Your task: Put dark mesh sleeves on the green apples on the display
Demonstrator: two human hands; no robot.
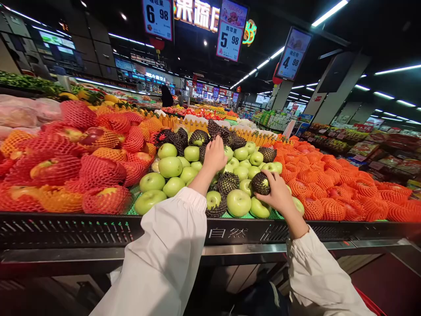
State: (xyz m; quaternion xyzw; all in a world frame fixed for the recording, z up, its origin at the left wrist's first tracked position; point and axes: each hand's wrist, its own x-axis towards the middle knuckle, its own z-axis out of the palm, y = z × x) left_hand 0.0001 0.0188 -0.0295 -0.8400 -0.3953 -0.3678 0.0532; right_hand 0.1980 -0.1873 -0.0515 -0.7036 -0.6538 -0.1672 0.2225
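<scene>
My right hand [278, 193] is closed around a green apple in a black foam net [261, 183], thumb below and fingers over its top, at the front right of the green apple pile. Farther back, my left hand [215, 156] reaches over the pile with fingers curled down beside black foam nets [219, 130]. What those fingers grip is hidden behind the hand. Bare green apples [238, 203] lie around both hands. Another black foam net [228, 182] rests between my hands, and a partly netted apple [213, 200] sits under my left forearm.
Fruit in red and yellow foam nets [101, 171] is heaped on the left. Orange-netted fruit [332, 180] fills the right. A black slatted rim [66, 230] runs along the display's front. Price signs [232, 30] hang overhead, and a low yellow fence [259, 138] stands behind the apples.
</scene>
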